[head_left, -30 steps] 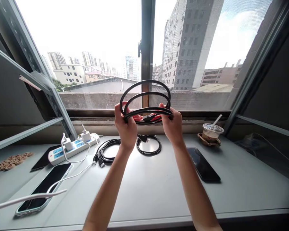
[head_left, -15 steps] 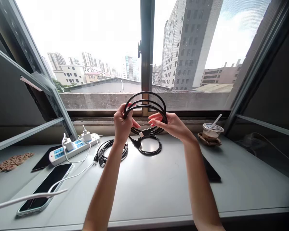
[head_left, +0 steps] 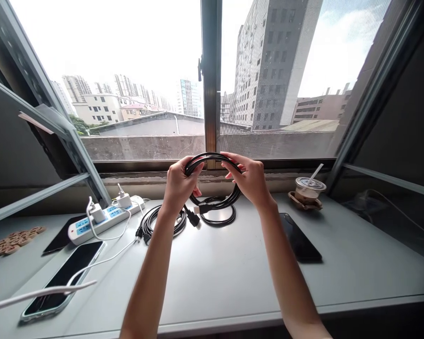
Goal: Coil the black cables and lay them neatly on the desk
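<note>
A looped black cable (head_left: 212, 156) is held up above the desk between both hands. My left hand (head_left: 180, 181) is closed around the left side of the loops. My right hand (head_left: 249, 179) grips their upper right side, thumb and fingers pinching the strands together. Two plug ends hang at the bottom of the loops, one of them a black connector (head_left: 193, 218) with a metal tip. Behind and below, a second coiled cable (head_left: 221, 222) lies on the desk. Another black coil (head_left: 151, 221) rests to the left, partly hidden by my left forearm.
On the left are a white power strip (head_left: 108, 217) with chargers, a phone (head_left: 61, 278), a white cord (head_left: 31, 294) and wooden pieces (head_left: 14, 240). A dark phone-like slab (head_left: 300, 240) and a lidded cup (head_left: 309, 188) stand right. The window (head_left: 144, 141) is behind.
The separate upper loops have come together into one tight bundle. My right hand has gone from loosely open beside the loops to gripping them. The view has shifted slightly.
</note>
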`<act>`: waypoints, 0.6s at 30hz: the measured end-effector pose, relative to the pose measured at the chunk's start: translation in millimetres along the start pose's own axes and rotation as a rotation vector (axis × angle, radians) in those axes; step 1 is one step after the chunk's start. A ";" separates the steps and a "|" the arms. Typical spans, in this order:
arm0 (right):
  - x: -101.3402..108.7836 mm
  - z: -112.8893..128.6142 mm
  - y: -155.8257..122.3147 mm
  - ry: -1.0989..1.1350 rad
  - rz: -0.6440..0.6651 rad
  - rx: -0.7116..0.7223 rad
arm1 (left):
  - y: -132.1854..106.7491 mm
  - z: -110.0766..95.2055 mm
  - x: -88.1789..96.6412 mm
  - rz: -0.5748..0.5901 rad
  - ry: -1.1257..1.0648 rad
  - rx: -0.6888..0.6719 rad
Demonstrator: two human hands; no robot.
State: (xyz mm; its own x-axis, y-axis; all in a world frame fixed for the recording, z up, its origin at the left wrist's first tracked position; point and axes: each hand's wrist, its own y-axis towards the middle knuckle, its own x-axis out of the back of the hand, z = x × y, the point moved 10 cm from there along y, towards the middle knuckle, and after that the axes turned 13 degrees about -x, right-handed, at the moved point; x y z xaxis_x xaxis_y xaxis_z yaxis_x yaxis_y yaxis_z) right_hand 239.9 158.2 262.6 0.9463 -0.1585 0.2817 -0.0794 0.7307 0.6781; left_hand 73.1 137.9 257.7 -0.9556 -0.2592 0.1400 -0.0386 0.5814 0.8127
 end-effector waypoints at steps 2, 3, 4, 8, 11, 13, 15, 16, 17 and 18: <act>-1.0 -2.7 0.5 0.013 0.000 -0.012 | 1.3 -7.5 -1.1 0.021 0.026 -0.058; -1.2 -2.1 0.3 0.010 -0.001 -0.008 | 1.7 -11.5 -1.3 0.029 0.058 -0.090; -1.3 -0.5 -0.1 0.003 0.000 0.002 | 1.8 -15.2 -1.1 0.032 0.103 -0.119; -2.2 7.4 -2.6 -0.024 0.032 0.017 | 0.5 -21.2 -3.9 0.067 0.247 -0.166; -7.9 8.4 -3.5 0.013 0.116 0.001 | -1.8 -8.6 -15.2 0.170 0.118 -0.044; -12.4 7.5 -3.7 0.084 0.180 -0.018 | -5.8 4.1 -23.6 0.232 -0.044 0.107; -15.2 8.6 -4.1 0.148 0.214 -0.026 | -9.7 12.9 -28.3 0.258 -0.168 0.239; -15.7 11.1 -4.7 0.165 0.215 -0.014 | -10.8 14.7 -29.8 0.263 -0.220 0.281; -15.7 14.9 -5.6 0.173 0.209 0.009 | -11.1 14.9 -31.2 0.266 -0.272 0.306; -15.8 19.5 -6.7 0.176 0.202 0.038 | -10.9 14.4 -32.4 0.264 -0.323 0.322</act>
State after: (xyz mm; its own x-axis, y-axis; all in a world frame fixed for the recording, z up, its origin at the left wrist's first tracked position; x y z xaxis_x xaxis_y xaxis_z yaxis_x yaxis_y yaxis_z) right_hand 219.4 142.9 266.8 0.9497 0.1088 0.2936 -0.2811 0.7095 0.6462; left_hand 100.3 151.0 236.1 -0.9843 0.1496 0.0937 0.1764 0.8154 0.5514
